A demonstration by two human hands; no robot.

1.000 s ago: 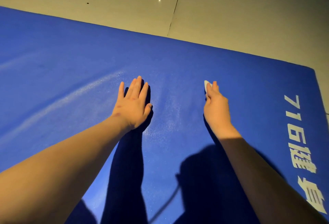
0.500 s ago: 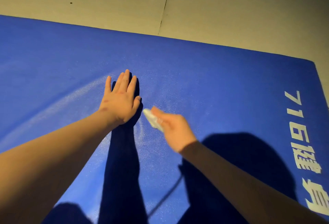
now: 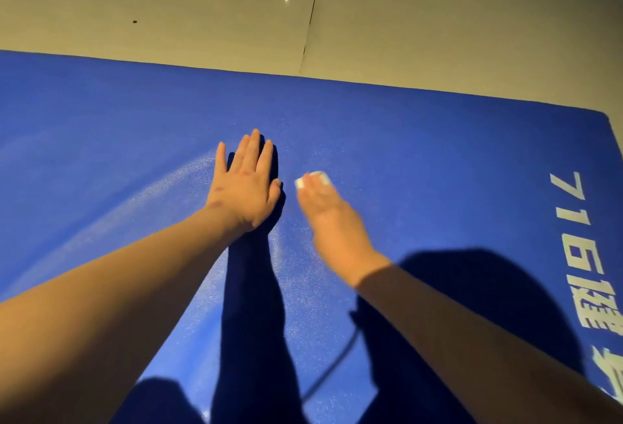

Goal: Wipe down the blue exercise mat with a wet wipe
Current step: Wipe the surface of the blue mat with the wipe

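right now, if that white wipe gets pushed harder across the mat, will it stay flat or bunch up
Probably soft and floppy: the wet wipe is bunched into a small wad under the fingers of the right hand, so it likely crumples more. It should glide easily, since the blue mat shows pale, shiny streaks nearby.

I see the right hand (image 3: 332, 218) blurred, covering most of the wet wipe (image 3: 320, 177); white lettering (image 3: 586, 265) on the mat (image 3: 101, 127) is cut off at right.
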